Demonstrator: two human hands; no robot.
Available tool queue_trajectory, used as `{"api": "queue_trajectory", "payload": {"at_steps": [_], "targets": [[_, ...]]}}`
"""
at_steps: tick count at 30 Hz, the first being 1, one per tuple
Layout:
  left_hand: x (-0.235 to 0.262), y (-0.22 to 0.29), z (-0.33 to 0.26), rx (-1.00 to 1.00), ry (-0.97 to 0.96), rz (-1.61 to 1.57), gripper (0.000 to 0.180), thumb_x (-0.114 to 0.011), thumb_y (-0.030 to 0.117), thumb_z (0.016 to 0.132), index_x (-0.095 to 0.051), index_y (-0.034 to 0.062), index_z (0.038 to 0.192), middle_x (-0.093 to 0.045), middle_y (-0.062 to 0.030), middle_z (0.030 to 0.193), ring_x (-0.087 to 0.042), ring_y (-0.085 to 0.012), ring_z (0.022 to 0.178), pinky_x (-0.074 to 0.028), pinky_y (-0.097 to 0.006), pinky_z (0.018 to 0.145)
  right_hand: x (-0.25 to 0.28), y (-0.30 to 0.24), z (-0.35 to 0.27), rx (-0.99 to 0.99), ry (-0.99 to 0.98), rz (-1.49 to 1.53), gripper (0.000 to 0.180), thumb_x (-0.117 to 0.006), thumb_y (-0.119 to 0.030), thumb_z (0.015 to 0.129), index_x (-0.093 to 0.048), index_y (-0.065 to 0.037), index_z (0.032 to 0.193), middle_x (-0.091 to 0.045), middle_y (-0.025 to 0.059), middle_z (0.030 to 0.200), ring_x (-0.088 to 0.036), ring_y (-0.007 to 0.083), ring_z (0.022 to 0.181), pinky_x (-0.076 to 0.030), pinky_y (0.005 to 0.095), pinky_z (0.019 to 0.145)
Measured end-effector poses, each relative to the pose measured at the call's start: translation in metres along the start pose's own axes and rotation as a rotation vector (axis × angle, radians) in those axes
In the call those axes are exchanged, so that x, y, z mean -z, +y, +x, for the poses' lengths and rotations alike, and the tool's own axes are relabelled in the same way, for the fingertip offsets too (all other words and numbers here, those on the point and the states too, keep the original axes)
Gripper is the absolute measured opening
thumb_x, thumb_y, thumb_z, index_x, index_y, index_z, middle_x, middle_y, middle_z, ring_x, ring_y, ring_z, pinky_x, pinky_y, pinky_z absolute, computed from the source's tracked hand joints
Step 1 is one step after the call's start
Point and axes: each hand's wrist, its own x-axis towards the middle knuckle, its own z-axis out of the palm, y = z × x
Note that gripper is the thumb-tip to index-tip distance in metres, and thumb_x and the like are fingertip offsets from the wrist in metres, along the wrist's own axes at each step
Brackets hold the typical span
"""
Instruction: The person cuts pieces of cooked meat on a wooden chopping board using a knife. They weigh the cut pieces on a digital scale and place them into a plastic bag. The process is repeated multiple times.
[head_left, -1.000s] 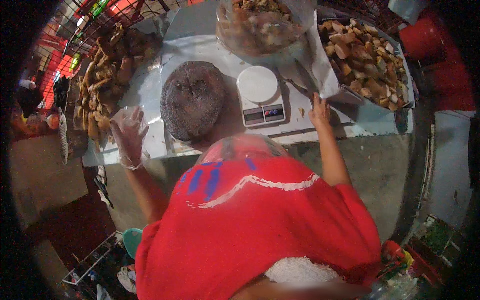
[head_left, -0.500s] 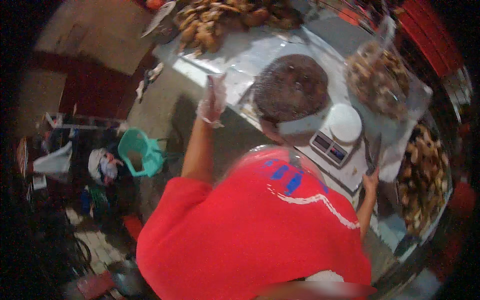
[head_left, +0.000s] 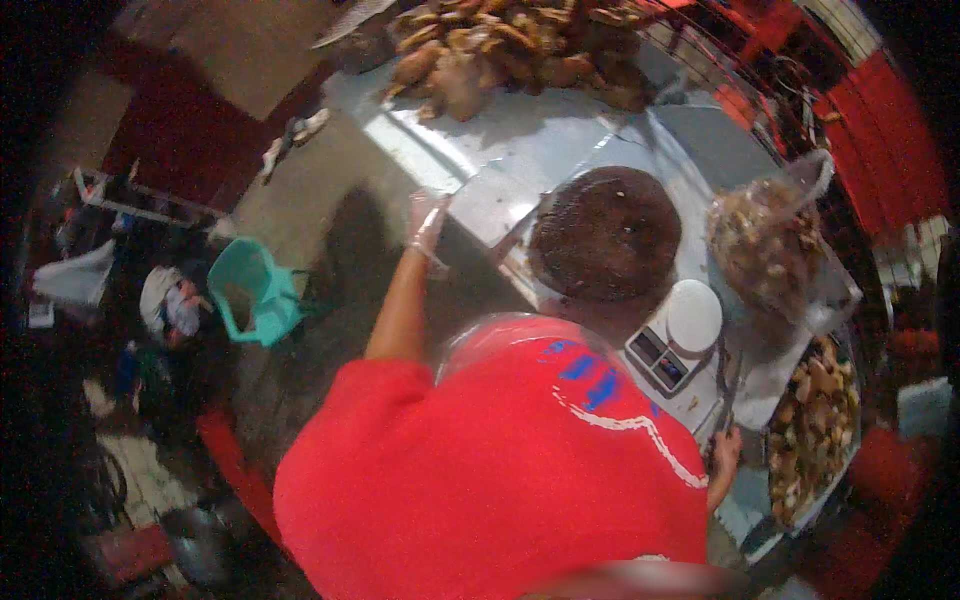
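Note:
My left hand (head_left: 428, 218), in a clear plastic glove, is raised over the near edge of the metal table (head_left: 500, 160) with fingers apart and nothing in it. My right hand (head_left: 725, 455) rests at the table's edge at the lower right, its fingers at the end of a long dark knife-like tool (head_left: 733, 385). Whether it grips the tool is unclear. Between my hands lie a round dark chopping block (head_left: 605, 235) and a small white scale (head_left: 680, 335). My red shirt (head_left: 480, 470) fills the lower middle.
A heap of browned fried pieces (head_left: 510, 45) lies at the table's far end, a clear bag of them (head_left: 765, 240) stands beside the scale, and a tray of them (head_left: 815, 420) sits at right. A teal plastic basket (head_left: 255, 295) and clutter lie on the floor at left.
The view has swung to the left, so the table now runs diagonally. My gloved left hand stays raised and my right hand stays by the dark tool.

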Motion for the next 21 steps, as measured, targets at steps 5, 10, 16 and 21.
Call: {"api": "queue_trajectory", "payload": {"at_steps": [5, 10, 16, 21], "targets": [[-0.014, 0.002, 0.040, -0.184, 0.109, 0.067, 0.066, -0.073, 0.018, 0.072, -0.041, 0.0029, 0.127, -0.059, -0.0157, 0.109, -0.057, -0.0253, 0.102, -0.044, -0.036, 0.092, -0.046, -0.119, -0.069, 0.118, -0.124, 0.232, 0.020, -0.047, -0.006, 0.084, -0.050, -0.005, 0.105, -0.054, 0.0036, 0.069, -0.047, 0.0116, 0.048, -0.039, 0.0263, 0.039], [-0.042, -0.019, 0.107, -0.033, 0.273, 0.228, 0.081, -0.077, 0.032, 0.064, -0.041, 0.0037, 0.131, -0.052, -0.0244, 0.121, -0.046, -0.0383, 0.119, -0.032, -0.043, 0.105, -0.128, -0.221, -0.069, 0.390, -0.006, 0.138, 0.027, -0.049, -0.007, 0.084, -0.052, -0.003, 0.111, -0.058, 0.0051, 0.072, -0.052, 0.0130, 0.054, -0.043, 0.0285, 0.046], [-0.062, -0.005, 0.194, -0.526, 0.539, 0.881, 0.065, -0.066, 0.024, 0.070, -0.045, 0.0047, 0.128, -0.049, -0.0256, 0.125, -0.039, -0.0410, 0.124, -0.028, -0.047, 0.107, -0.203, -0.263, -0.034, 0.621, 0.098, -0.433, 0.040, -0.052, -0.014, 0.084, -0.047, -0.001, 0.121, -0.062, 0.0262, 0.089, -0.060, 0.0425, 0.084, -0.045, 0.0462, 0.071], [-0.092, 0.006, 0.233, -0.304, 0.358, 0.632, 0.056, -0.054, 0.020, 0.083, -0.037, 0.0040, 0.134, -0.034, -0.0203, 0.139, -0.028, -0.0385, 0.131, -0.020, -0.048, 0.110, -0.223, -0.278, -0.044, 0.414, -0.099, -0.505, 0.044, -0.051, -0.014, 0.085, -0.042, -0.005, 0.126, -0.060, 0.0287, 0.095, -0.056, 0.0488, 0.091, -0.044, 0.0497, 0.075]]}}
